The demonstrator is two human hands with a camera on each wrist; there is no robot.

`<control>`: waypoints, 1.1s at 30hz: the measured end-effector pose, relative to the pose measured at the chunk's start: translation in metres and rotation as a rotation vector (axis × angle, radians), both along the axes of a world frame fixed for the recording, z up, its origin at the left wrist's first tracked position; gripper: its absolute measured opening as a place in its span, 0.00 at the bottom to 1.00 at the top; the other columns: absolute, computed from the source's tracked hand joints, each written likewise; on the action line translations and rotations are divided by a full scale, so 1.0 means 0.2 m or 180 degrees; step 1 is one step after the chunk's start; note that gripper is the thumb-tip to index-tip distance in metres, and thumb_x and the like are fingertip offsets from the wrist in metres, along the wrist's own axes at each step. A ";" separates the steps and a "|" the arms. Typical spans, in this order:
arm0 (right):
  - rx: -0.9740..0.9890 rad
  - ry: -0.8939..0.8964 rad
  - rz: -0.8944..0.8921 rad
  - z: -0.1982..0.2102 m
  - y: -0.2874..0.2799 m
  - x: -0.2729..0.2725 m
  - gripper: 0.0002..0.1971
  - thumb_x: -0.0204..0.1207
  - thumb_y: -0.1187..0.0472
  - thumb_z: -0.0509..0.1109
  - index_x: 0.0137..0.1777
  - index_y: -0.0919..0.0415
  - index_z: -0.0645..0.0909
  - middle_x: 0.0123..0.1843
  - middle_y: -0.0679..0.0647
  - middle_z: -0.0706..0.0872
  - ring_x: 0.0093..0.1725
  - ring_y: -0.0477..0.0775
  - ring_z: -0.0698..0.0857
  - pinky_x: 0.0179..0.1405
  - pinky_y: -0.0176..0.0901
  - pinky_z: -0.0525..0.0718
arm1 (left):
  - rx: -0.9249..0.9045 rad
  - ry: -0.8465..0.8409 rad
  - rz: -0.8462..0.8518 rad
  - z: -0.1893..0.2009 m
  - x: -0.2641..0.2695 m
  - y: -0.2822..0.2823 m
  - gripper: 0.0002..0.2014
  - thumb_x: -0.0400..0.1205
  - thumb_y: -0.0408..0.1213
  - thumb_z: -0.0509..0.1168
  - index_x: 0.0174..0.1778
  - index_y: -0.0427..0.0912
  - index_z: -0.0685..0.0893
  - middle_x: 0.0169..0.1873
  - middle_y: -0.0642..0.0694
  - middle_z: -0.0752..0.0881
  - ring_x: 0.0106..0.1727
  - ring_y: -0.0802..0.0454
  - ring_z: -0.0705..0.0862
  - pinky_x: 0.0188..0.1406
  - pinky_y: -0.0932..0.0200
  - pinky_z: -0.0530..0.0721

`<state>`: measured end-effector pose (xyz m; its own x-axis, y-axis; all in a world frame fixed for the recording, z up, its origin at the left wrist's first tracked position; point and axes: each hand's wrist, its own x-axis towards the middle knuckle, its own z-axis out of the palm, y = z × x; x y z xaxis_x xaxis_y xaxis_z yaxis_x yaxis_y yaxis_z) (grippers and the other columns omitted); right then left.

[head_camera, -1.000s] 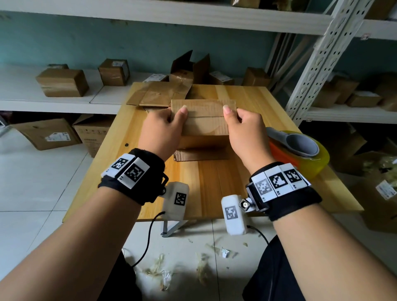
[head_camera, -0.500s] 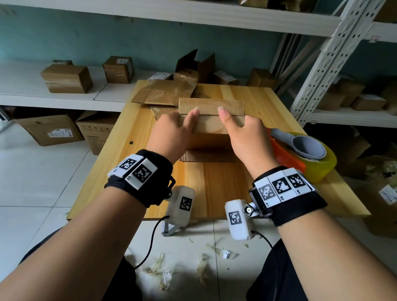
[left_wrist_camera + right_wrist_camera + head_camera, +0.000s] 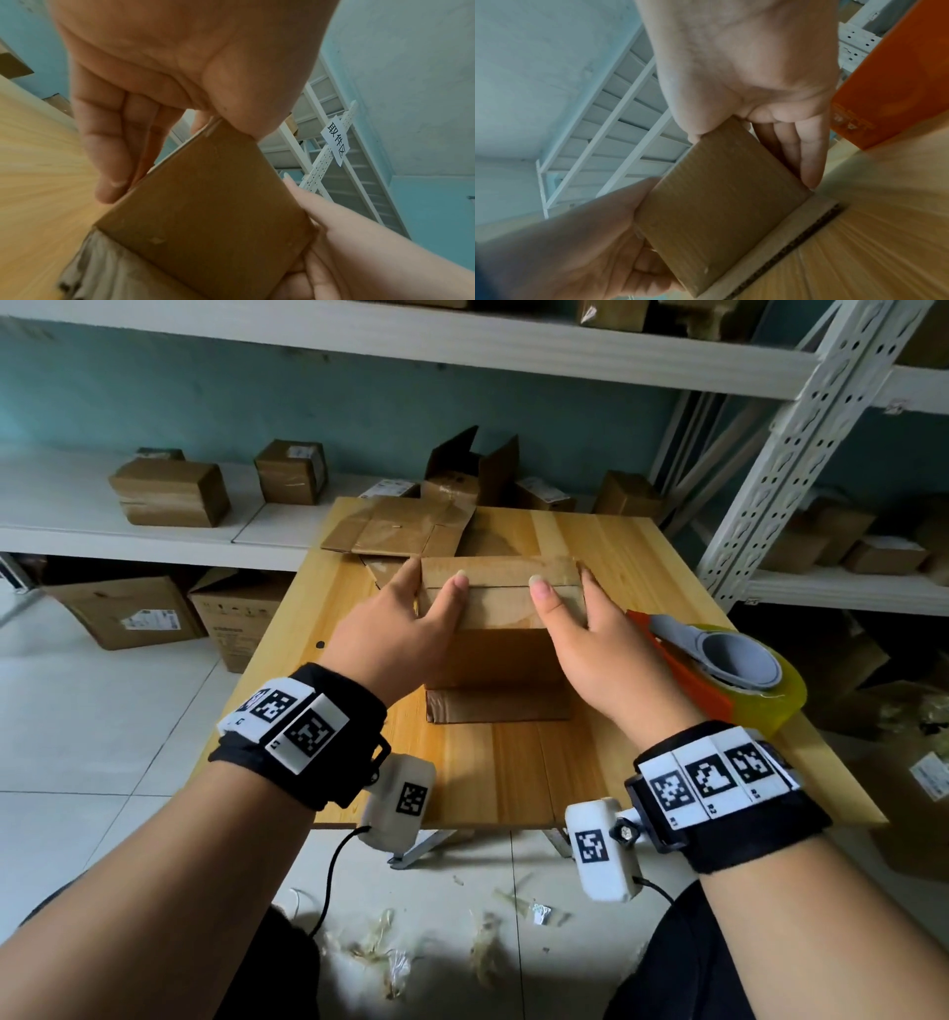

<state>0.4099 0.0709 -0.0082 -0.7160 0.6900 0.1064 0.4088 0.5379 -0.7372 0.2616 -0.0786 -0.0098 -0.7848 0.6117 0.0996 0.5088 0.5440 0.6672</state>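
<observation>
**A:** Head view first. Where is the cardboard box (image 3: 506,608)?

**B:** It stands in the middle of the wooden table (image 3: 513,773), with one flap lying flat on the near side. The left hand (image 3: 405,629) clasps its left top edge, thumb on the lid and fingers down the side. The right hand (image 3: 590,644) does the same on the right.

**A:** Anything nearby?

**B:** A tape dispenser (image 3: 719,670) sits just right of the right hand. Flattened cardboard (image 3: 405,531) lies at the far edge of the table.

**A:** And the left wrist view?

**B:** The left hand (image 3: 180,71) has its fingers (image 3: 113,162) laid straight along the box's side, with the thumb over the top corner. The cardboard box (image 3: 205,203) fills the middle, and the right hand (image 3: 347,233) is at its far side.

**A:** The right wrist view?

**B:** It is the mirror of that. The right hand (image 3: 744,71) clamps the cardboard box (image 3: 718,199), with its fingers against the side that faces the orange tape dispenser (image 3: 885,81). The left hand (image 3: 590,233) holds the opposite side.
</observation>
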 end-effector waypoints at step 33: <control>-0.0563 0.0654 -0.0174 -0.02 -0.01 -0.07 0.38 0.85 0.33 0.67 0.88 0.49 0.61 0.71 0.45 0.77 0.58 0.40 0.79 0.44 0.33 0.76 | 0.1199 -0.1189 -0.0302 -0.03 0.00 0.06 0.51 0.78 0.62 0.76 0.93 0.49 0.58 0.83 0.50 0.72 0.75 0.53 0.78 0.73 0.56 0.82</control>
